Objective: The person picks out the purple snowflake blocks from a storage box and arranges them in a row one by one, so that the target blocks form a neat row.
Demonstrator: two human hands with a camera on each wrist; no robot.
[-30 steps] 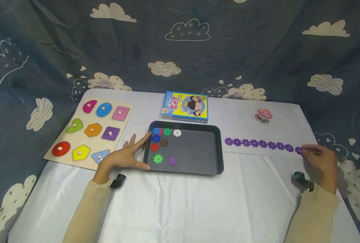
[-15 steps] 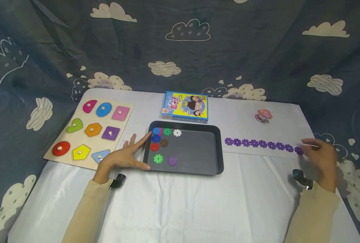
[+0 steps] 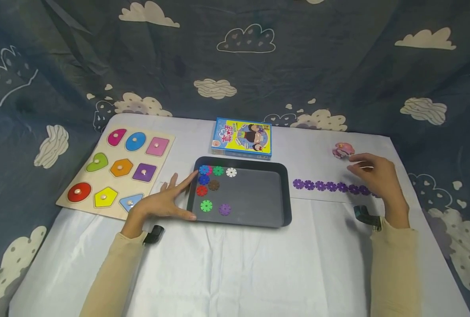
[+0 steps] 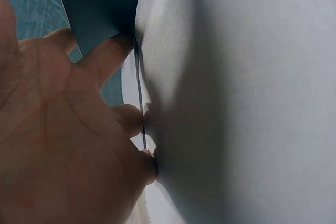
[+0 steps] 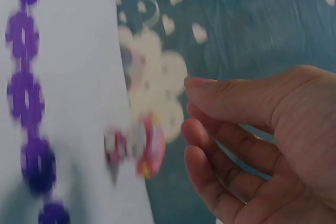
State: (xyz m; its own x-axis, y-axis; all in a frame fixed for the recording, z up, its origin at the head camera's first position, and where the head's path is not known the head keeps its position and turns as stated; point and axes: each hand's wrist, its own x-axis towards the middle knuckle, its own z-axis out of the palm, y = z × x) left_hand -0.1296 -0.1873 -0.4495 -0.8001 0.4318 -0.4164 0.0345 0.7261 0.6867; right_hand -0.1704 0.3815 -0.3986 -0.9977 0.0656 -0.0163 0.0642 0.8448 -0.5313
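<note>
My left hand [image 3: 161, 204] spreads its fingers along the left side of the dark grey tray [image 3: 251, 219], thumb and index fingertip at its rim. Notched plastic discs in several colours lie in the tray, such as a red disc [image 3: 201, 190] and a light purple disc [image 3: 225, 209]. To the right, my right hand [image 3: 379, 176] hovers over the far part of a row of purple snowflake discs [image 3: 331, 186], hiding its end. Nothing shows between its loosely bent fingers. A small pink toy figure [image 3: 343, 150] sits just beyond the fingertips; it is blurred in the right wrist view.
A wooden shape puzzle board [image 3: 112, 182] with knobbed pieces lies on the left, close beside my left hand. Behind the tray is a blue and yellow cardboard box [image 3: 241, 138]. White cloth [image 3: 258, 268] covers the table, and a dark cloud-patterned curtain [image 3: 171, 57] hangs behind it.
My right hand has let go of the last purple disc at the row's right end. It has moved left and away from me, toward the pink toy. The left hand stays at the tray.
</note>
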